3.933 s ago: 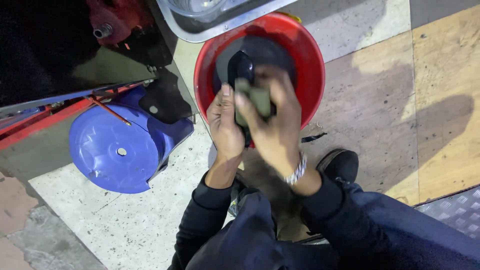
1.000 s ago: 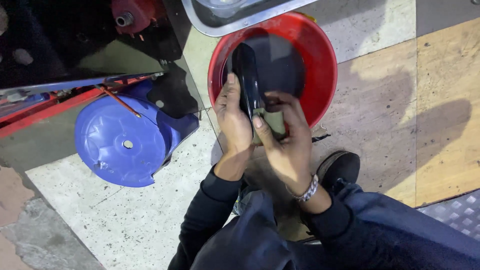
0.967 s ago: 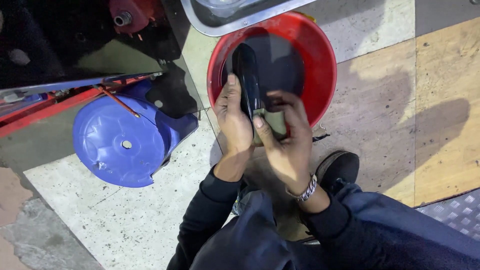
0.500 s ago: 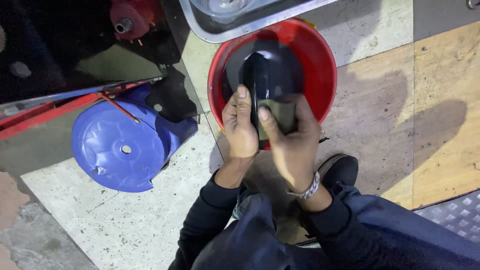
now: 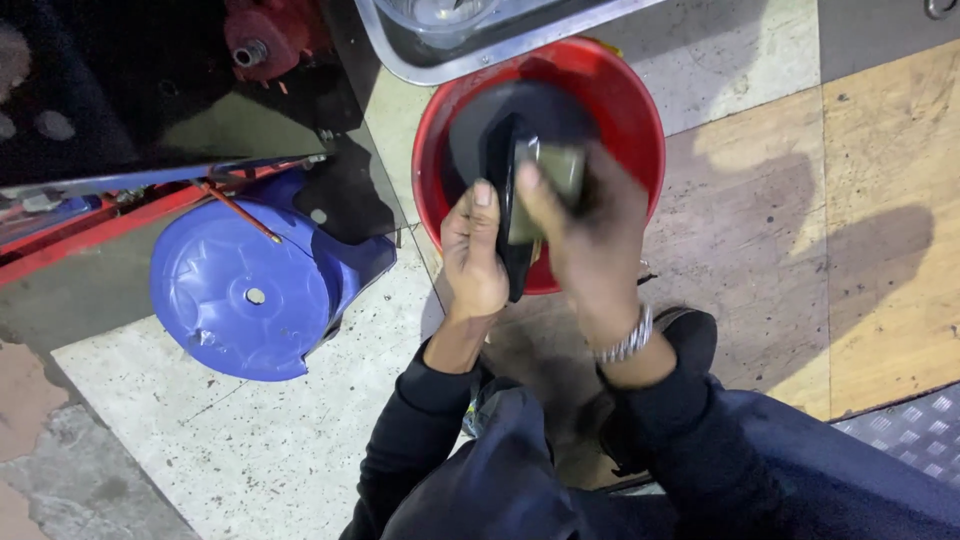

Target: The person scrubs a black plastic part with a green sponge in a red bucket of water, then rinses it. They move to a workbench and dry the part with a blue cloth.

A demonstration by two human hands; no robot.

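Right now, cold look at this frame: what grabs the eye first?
The red basin at top centre stands out first, with both hands working over it: the left hand grips a black shoe on edge, and the right hand presses a greenish scrub pad against it. Next comes the blue plastic stool lying on the floor to the left, then the metal tray edging in above the basin.

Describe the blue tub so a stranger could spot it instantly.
Start at the red basin under the hands. Look left, beneath the red metal bar: the blue tub lies there upturned. It alone is blue, with a ribbed round base and a small centre hole.
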